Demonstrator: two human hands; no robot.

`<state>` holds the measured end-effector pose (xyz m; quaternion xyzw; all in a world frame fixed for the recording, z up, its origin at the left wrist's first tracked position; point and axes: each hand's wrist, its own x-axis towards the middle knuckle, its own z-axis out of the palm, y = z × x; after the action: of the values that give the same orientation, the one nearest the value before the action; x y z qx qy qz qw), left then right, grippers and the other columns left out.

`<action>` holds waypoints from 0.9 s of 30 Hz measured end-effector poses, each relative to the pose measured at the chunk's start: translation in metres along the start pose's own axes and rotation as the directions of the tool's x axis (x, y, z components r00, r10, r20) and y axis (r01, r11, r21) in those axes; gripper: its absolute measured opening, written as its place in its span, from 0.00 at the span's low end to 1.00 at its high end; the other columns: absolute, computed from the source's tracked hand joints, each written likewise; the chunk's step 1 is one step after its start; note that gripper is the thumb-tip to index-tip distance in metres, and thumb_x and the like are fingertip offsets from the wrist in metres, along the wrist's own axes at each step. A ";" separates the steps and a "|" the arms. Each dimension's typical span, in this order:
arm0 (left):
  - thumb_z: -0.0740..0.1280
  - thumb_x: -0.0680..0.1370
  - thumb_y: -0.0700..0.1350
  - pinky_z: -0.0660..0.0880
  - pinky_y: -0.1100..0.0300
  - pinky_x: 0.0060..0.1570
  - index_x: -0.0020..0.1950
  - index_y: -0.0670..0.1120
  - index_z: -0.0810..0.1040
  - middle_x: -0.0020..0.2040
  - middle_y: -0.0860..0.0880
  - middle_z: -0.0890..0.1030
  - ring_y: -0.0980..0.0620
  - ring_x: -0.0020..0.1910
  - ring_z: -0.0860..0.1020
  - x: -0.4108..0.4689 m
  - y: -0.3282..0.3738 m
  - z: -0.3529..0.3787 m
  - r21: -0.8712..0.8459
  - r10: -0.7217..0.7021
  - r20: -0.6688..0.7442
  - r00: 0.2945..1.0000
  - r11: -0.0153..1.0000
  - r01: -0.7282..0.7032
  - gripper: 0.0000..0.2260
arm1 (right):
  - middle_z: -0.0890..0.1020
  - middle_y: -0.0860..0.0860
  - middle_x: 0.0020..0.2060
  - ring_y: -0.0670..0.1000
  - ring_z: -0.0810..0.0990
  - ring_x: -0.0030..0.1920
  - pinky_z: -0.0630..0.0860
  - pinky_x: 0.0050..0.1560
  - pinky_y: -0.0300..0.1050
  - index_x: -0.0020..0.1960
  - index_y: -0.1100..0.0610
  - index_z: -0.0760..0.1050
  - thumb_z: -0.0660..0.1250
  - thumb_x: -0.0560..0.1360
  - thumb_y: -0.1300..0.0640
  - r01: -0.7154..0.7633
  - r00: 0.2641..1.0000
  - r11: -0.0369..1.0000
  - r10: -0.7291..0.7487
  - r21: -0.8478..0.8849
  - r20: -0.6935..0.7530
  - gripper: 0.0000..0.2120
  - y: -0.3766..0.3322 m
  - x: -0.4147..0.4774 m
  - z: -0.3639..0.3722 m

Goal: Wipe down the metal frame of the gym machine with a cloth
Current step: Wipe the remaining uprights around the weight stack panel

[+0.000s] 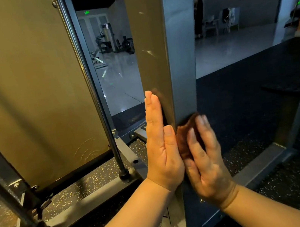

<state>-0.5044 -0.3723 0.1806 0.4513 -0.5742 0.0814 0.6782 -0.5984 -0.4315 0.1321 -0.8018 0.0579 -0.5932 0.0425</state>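
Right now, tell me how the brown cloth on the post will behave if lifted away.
Probably floppy: the brown cloth bunches against the corner of the upright post under the right hand. Likely light, since flat fingers alone pin it. It would probably slump or drop once released.

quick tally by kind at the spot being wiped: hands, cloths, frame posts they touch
hands: 2 (left hand, right hand)
cloths: 1 (brown cloth, under the right hand)
frame posts: 1 (upright post)
total: 4
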 end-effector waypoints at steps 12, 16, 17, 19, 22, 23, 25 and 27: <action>0.50 0.85 0.42 0.49 0.37 0.81 0.83 0.45 0.50 0.85 0.39 0.48 0.43 0.85 0.48 -0.023 -0.013 -0.009 0.007 -0.030 0.082 0.996 1.000 0.029 0.26 | 0.45 0.48 0.83 0.61 0.48 0.83 0.52 0.81 0.59 0.83 0.52 0.47 0.50 0.87 0.50 0.003 1.000 0.999 -0.003 0.046 -0.010 0.27 0.000 0.017 -0.005; 0.50 0.85 0.43 0.50 0.33 0.80 0.83 0.49 0.49 0.85 0.48 0.48 0.45 0.85 0.47 -0.031 -0.019 -0.010 0.016 -0.046 0.094 0.994 0.999 0.045 0.25 | 0.44 0.51 0.83 0.60 0.47 0.83 0.53 0.82 0.55 0.84 0.51 0.44 0.53 0.88 0.52 0.019 0.993 0.999 -0.014 -0.037 0.117 0.29 0.006 -0.055 0.002; 0.50 0.85 0.43 0.50 0.33 0.80 0.83 0.50 0.49 0.85 0.49 0.48 0.45 0.85 0.47 -0.033 -0.020 -0.010 0.016 -0.052 0.092 0.994 0.999 0.051 0.25 | 0.44 0.51 0.83 0.60 0.48 0.83 0.53 0.82 0.55 0.84 0.51 0.44 0.53 0.88 0.52 0.019 0.992 0.999 -0.015 -0.032 0.126 0.29 0.005 -0.057 0.001; 0.50 0.85 0.43 0.50 0.33 0.80 0.83 0.50 0.49 0.85 0.47 0.48 0.44 0.85 0.47 -0.037 -0.022 -0.010 0.022 -0.046 0.094 0.995 0.999 0.044 0.25 | 0.43 0.48 0.83 0.59 0.46 0.83 0.51 0.82 0.54 0.84 0.50 0.44 0.51 0.88 0.52 0.018 0.994 1.000 -0.019 0.011 0.110 0.28 0.001 -0.034 -0.004; 0.50 0.85 0.43 0.49 0.35 0.81 0.82 0.48 0.49 0.84 0.43 0.48 0.43 0.85 0.47 -0.038 -0.023 -0.009 0.024 -0.038 0.094 0.995 0.999 0.036 0.25 | 0.42 0.44 0.82 0.57 0.45 0.83 0.50 0.82 0.55 0.82 0.55 0.46 0.50 0.87 0.51 -0.011 0.999 0.999 0.009 0.047 0.042 0.26 -0.005 0.016 -0.009; 0.50 0.85 0.43 0.48 0.35 0.81 0.82 0.48 0.49 0.84 0.42 0.48 0.43 0.85 0.47 -0.038 -0.023 -0.008 0.018 -0.040 0.094 0.995 0.999 0.039 0.25 | 0.42 0.43 0.82 0.58 0.46 0.83 0.50 0.81 0.56 0.81 0.57 0.47 0.50 0.87 0.51 -0.013 1.000 0.999 0.012 0.050 0.017 0.25 -0.005 0.024 -0.009; 0.50 0.85 0.43 0.49 0.35 0.81 0.82 0.48 0.49 0.84 0.41 0.48 0.42 0.85 0.47 -0.040 -0.024 -0.007 0.011 -0.043 0.092 0.995 0.999 0.042 0.25 | 0.42 0.43 0.82 0.59 0.47 0.82 0.52 0.81 0.58 0.82 0.54 0.46 0.49 0.87 0.50 -0.010 1.000 0.999 0.010 0.050 -0.011 0.26 -0.003 0.015 -0.004; 0.50 0.85 0.43 0.50 0.34 0.81 0.82 0.49 0.49 0.84 0.43 0.48 0.43 0.85 0.47 -0.041 -0.025 -0.007 0.021 -0.041 0.084 0.996 0.999 0.039 0.25 | 0.41 0.45 0.83 0.62 0.50 0.82 0.57 0.80 0.61 0.84 0.48 0.43 0.50 0.88 0.49 -0.017 0.999 0.999 0.016 0.030 0.029 0.28 0.000 -0.020 0.003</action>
<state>-0.4970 -0.3653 0.1332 0.4723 -0.5924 0.0545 0.6504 -0.6018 -0.4282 0.1123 -0.8089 0.0549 -0.5822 0.0603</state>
